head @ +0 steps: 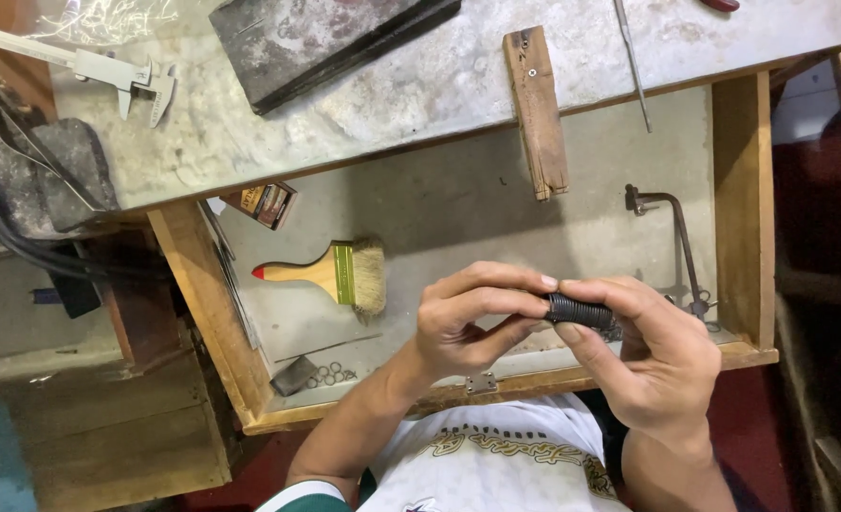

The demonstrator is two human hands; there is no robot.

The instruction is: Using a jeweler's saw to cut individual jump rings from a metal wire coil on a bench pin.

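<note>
Far left on the bench top, a steel vernier caliper (121, 74) lies flat, its jaws pointing down toward the bench edge. Beside it sits a dark, scuffed rectangular slab (316, 38), set at a slant on the pale, scratched metal sheet of the workbench (439, 90). A worn wooden peg (537, 112) juts out over the edge, screwed at its top end, split and chewed at the bottom.

Below that, the open wooden drawer (202, 303), raw timber walls, a dusty grey lining inside. In it: a small brown carton (266, 204) tucked in the upper left corner, a flat paintbrush (335, 273) with a pale wooden handle, red tip, green band and blond bristles, then a scatter of little wire rings (330, 374) next to a dark scrap near the front wall. On the right side of the drawer, a saw frame (672, 237) of dark metal rests near the wall.

Now the hands, over the drawer's front edge. The left hand (463, 327) curls in, thumb and forefinger pinching one end of a short black ribbed coil (580, 311), tightly wound, cylinder-shaped. The right hand (653, 365) grips the other end, thumb beneath, fingers pressed together over the top. The coil is held level between the two hands, above the drawer.
</note>
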